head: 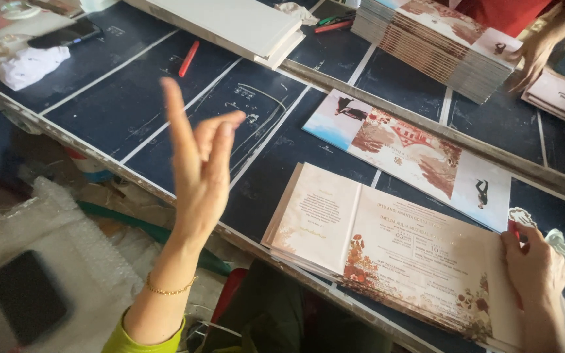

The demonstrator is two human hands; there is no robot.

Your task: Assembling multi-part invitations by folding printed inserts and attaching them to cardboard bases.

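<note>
Cream card stock with floral print forms one stack of unfolded invitation sheets (pixel 387 255) at the near table edge; sheet count cannot be made out. The right hand (pixel 536 265) rests on the stack's right end, fingers closed over its edge with a red pen (pixel 514 230) partly hidden beneath them. The left hand (pixel 199 167) is raised over the dark table (pixel 99 98), open and empty, fingers loosely spread and blurred. One single printed sheet (pixel 420 153) lies just beyond the stack. One tall pile of folded cards (pixel 436 46) stands at the far side, another person's hand (pixel 534 55) on its end. Two red markers (pixel 189 59) lie on the table; the second one (pixel 333 26) is near the pile. One white board (pixel 230 26) and one dark phone (pixel 26 297) are also present. A pink pile (pixel 564 98) at the right is cut off.
</note>
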